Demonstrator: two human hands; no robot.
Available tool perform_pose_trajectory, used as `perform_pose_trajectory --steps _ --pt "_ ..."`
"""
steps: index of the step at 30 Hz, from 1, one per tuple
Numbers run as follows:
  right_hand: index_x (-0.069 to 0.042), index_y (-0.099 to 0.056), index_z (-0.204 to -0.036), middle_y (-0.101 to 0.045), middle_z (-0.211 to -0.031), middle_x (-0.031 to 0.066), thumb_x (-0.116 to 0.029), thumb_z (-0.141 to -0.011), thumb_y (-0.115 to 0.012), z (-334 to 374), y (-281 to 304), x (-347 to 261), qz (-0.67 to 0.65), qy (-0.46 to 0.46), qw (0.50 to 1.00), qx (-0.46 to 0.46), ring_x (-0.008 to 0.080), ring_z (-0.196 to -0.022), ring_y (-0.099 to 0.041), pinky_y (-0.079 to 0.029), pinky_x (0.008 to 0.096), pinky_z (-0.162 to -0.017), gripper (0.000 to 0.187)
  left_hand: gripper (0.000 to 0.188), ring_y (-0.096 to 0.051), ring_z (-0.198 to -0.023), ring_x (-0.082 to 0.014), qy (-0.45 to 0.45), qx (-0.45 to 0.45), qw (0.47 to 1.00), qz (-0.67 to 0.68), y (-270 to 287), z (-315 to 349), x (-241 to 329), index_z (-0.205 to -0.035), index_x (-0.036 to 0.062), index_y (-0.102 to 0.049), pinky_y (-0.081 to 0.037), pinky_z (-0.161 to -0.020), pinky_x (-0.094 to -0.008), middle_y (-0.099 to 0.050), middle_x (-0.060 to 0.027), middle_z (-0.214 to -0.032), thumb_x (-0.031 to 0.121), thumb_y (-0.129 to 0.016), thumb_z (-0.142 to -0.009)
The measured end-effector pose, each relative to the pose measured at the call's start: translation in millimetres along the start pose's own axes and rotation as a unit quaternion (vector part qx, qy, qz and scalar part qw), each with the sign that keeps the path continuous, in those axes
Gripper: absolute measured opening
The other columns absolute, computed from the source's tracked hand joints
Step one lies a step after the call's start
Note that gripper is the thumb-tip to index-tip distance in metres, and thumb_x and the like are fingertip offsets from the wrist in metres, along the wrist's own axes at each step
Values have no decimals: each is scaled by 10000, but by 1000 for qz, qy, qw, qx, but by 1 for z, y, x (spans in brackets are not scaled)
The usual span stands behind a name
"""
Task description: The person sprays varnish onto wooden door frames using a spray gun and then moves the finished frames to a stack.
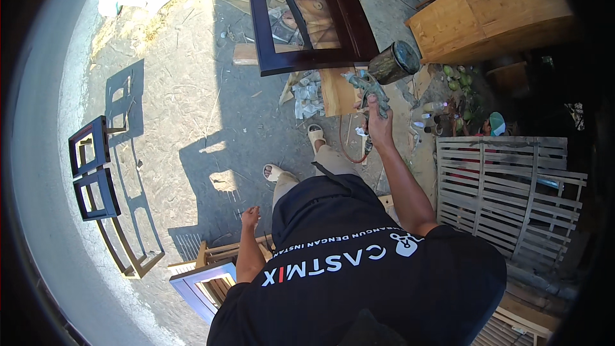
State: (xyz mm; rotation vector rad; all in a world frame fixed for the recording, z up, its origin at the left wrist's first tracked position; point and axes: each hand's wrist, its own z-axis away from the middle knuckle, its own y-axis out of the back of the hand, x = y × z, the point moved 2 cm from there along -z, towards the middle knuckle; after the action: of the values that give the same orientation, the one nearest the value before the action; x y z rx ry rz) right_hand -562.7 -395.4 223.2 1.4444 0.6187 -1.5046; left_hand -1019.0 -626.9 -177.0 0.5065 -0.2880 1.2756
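A spray gun (369,88) with a round cup (392,64) is between one and two o'clock, gripped in the right hand (380,123). Near it, at twelve, is a dark-brown wooden frame (307,61). The left hand (251,216), between seven and eight, curls loosely; its contents cannot be told. Two smaller dark frames (110,193) lie at nine.

My R hand (379,125) grips a spray gun (371,90) w/ a dark cup (392,64) on it, right by the near R corner of a big dark-brown frame (301,61); can't tell if they touch. Reddish hose (343,144) loops below. L hand (250,216) hangs w/ fingers loosely curled, near a bluish frame (182,285) at my L side. Far L, 2 small dark frames (97,193) near the wall (38,122). On my R: slatted wood panel (506,179), green fruits (456,78) & a brown wood piece (490,13) beyond. I'm in a black tee (365,263) & sandals (314,129).
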Motion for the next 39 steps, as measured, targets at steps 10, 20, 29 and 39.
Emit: perform_pose_trajectory --steps 10,20,29,39 --pt "15 -701 -969 -663 -704 50 -339 -1017 -629 29 143 114 -62 -9 943 327 111 -491 -596 -464 293 -456 364 377 -707 -822 -206 -100 -83 986 -103 27 -43 176 -1201 63 -700 -542 -643 -337 -716 -94 -1028 380 -613 -1015" --pt "43 -663 -976 -696 -793 86 -246 -1010 -626 56 263 252 -95 -158 843 505 150 -542 -650 -502 319 -497 293 741 -529 -1335 -337 -254 -312 821 -406 -194 27 291 -1497 3 -451 -439 -1072 -400 -555 -223 -1440 541 -545 -996" --pt "25 -660 -1080 -735 -833 97 -252 -951 -686 115 321 378 -221 -236 697 640 164 -660 -709 -539 321 -577 307 689 -554 -1253 -437 -342 -395 450 -725 -357 -6 338 -1451 -31 -459 -445 -1059 -475 -576 -297 -1349 487 -554 -1005" --pt "35 -652 -1059 -696 -916 98 -135 -906 -680 116 336 493 -386 -195 477 765 233 -813 -726 -565 351 -721 230 832 -505 -1335 -379 -228 -434 302 -817 -447 -73 307 -1562 82 -294 -434 -1075 -476 -460 -225 -1463 509 -627 -930"
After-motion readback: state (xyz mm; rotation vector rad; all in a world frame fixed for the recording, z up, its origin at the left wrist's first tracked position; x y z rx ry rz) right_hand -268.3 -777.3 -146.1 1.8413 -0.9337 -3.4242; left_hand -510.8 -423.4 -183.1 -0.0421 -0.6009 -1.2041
